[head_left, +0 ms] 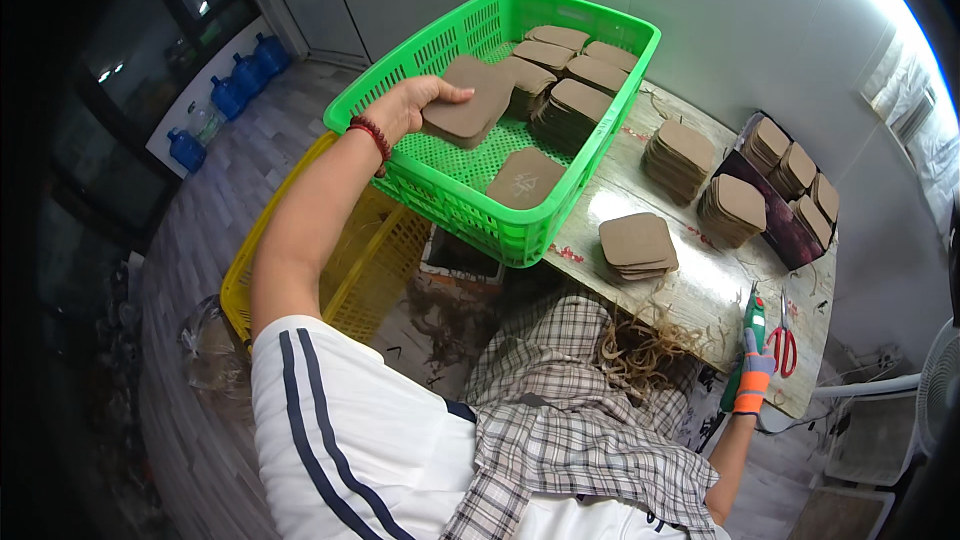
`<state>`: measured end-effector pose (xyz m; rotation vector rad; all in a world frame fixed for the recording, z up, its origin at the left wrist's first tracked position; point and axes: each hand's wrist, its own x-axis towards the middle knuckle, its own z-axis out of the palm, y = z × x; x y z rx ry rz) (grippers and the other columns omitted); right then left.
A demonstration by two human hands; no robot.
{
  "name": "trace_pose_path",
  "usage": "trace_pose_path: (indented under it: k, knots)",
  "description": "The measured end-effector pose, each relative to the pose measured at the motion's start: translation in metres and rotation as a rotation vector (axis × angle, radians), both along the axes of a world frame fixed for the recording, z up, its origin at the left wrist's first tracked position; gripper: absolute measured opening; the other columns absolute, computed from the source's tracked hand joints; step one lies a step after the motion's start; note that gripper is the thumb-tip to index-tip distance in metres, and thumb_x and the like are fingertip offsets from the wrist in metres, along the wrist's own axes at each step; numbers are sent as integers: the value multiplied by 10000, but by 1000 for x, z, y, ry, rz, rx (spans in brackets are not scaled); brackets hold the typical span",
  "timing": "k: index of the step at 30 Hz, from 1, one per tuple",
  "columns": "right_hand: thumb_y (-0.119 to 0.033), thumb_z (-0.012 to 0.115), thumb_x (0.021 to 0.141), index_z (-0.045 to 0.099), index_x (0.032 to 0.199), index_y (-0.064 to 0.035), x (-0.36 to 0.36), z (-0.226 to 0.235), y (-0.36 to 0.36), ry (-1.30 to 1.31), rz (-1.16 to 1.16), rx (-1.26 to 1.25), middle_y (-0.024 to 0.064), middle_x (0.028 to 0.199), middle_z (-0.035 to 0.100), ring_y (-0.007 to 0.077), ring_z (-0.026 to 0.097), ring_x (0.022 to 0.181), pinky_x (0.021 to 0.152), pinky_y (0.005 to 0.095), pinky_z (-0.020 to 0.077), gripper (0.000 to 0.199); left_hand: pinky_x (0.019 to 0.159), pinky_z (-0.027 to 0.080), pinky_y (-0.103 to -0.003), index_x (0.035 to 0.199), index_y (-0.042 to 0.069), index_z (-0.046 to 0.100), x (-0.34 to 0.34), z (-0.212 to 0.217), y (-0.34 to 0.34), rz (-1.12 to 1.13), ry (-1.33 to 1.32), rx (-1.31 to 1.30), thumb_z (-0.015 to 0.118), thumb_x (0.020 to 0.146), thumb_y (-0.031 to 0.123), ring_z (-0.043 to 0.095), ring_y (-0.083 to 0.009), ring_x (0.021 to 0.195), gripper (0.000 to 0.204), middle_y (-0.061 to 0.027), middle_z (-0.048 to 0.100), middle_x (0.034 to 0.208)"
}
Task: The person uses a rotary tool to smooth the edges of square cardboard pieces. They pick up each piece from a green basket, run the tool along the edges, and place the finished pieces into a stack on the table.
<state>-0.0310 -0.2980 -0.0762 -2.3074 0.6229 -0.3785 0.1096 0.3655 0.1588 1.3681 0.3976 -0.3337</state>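
Note:
My left hand (402, 108), with a red beaded bracelet at the wrist, grips a brown rounded-square pad (472, 105) over the green plastic basket (575, 12). Thumb on top, its other fingers are mostly hidden. Stacks of similar pads (578, 105) fill the basket's far and right side, and a pad with a pale mark (526, 180) lies at its near corner. At the table's right end, my right hand (757, 370), in a grey and orange glove, is closed round a green handheld cutting tool (755, 315). Red-handled scissors (783, 345) lie beside it.
More pad stacks (680, 158) stand on the table (690, 275), some in a dark box (765, 195). Brown trimmings (645, 345) lie over my lap at the table edge. A yellow crate (375, 260) sits below the basket. Blue water bottles (230, 95) line the left wall; a fan (940, 385) is at right.

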Motion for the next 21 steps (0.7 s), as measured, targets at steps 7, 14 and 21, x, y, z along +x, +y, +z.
trace_pose_path:
  k: [7,14,21]
  knots:
    - [-500,718,725,659,841,26,4,-5,1,-16,1,83,65,632,578,128,477,556,517,294,387,542,872,498,-393,1001,-75,597,27,-41,5,-86,396,433,698,787,44,597,-272,997,266,-178,623,1052]
    - [-448,699,763,612,731,36,4,-17,-5,34,3,-117,106,579,530,195,449,529,531,380,383,492,902,480,-399,984,-69,610,58,-72,31,-291,621,289,649,836,68,590,-247,984,206,-144,633,1030]
    - [-294,655,831,613,764,20,-6,5,7,8,132,-224,142,554,355,194,362,521,500,363,346,324,1064,263,-620,1283,-92,358,66,-107,34,-492,825,312,597,875,182,131,-399,1360,547,-241,183,1459]
